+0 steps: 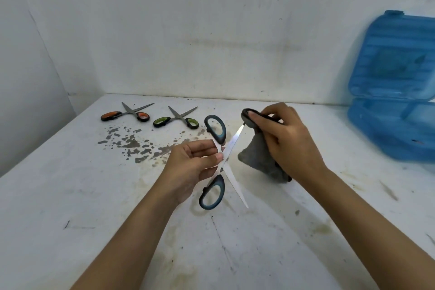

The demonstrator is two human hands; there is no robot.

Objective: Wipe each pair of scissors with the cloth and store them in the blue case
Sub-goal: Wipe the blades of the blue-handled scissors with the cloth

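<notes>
White stained table [94, 195], bare walls; left fingers [211, 156] gripping scissors [223, 160], right fingers [263, 122] clutching cloth [256, 160].

blue case [397, 92]: right side cut off by the frame edge
upper blade tip: hidden under the right fingers [263, 120] and cloth [256, 158]
cloth's top: perhaps bunched inside those fingers, unclear

A stained white table [70, 195] sits in a corner of scuffed, pale walls [188, 30] under flat, even light.
</notes>
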